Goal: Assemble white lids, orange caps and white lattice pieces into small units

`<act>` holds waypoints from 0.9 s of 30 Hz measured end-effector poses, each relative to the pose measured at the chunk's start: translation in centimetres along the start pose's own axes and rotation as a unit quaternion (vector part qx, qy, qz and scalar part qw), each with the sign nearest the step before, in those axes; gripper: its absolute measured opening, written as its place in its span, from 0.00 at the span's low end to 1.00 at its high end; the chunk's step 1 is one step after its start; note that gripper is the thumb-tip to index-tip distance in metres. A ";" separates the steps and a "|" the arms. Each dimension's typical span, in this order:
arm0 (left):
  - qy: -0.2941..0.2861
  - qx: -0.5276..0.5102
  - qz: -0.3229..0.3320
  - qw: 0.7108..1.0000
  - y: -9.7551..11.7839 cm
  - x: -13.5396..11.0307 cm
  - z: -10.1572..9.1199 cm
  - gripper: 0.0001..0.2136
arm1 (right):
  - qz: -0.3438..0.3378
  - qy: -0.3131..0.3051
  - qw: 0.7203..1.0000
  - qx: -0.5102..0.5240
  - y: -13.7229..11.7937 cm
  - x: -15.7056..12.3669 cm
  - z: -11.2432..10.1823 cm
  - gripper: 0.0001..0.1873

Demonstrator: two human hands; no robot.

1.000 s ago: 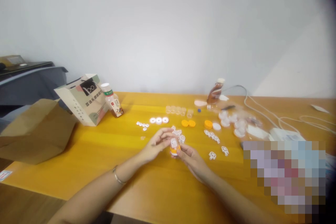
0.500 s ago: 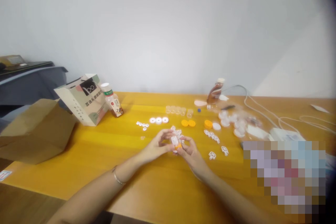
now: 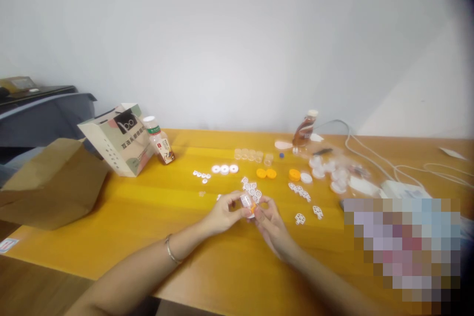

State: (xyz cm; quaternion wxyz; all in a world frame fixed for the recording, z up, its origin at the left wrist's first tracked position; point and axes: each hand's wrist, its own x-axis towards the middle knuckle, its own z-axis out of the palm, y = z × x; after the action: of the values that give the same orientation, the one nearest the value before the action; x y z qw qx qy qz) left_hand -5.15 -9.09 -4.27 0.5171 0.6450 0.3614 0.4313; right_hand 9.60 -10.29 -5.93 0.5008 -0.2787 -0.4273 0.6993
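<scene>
Between my two hands is a small clear plastic container (image 3: 246, 201) with an orange ring and a white end, tilted above the table. My left hand (image 3: 226, 215) pinches its clear side with thumb and fingers. On the orange and white end, the fingers of my right hand (image 3: 274, 227) are closed. Just beyond lies a pile of white perforated plastic pieces (image 3: 252, 188). More such white cut-out pieces (image 3: 299, 191) lie to the right. Orange round caps (image 3: 266, 173), white rings (image 3: 224, 169) and a row of clear cups (image 3: 252, 156) stand farther back.
At the left are a brown paper bag (image 3: 55, 185), a printed gift bag (image 3: 126, 140) and a white-capped bottle (image 3: 160, 143). A dark drink bottle (image 3: 305, 129) stands at the back. Clear plastic parts (image 3: 322, 167) and white cables (image 3: 370, 155) lie at the right.
The container has turned in my hands and leans more. My right fingers have shifted on its orange end, and more of the white pile shows behind.
</scene>
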 end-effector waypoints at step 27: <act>0.027 0.444 0.140 0.884 -0.7 -1.2 0.3 0.36 | -0.078 -0.013 0.952 -0.296 -1.7 1.7 -1.5 0.14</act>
State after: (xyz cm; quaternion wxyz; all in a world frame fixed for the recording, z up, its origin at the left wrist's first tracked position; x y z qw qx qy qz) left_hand -5.30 -10.17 -5.17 0.1006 0.8389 0.4352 0.3110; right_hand 11.03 -7.95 -5.14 0.4433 -0.3711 -0.6421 0.5035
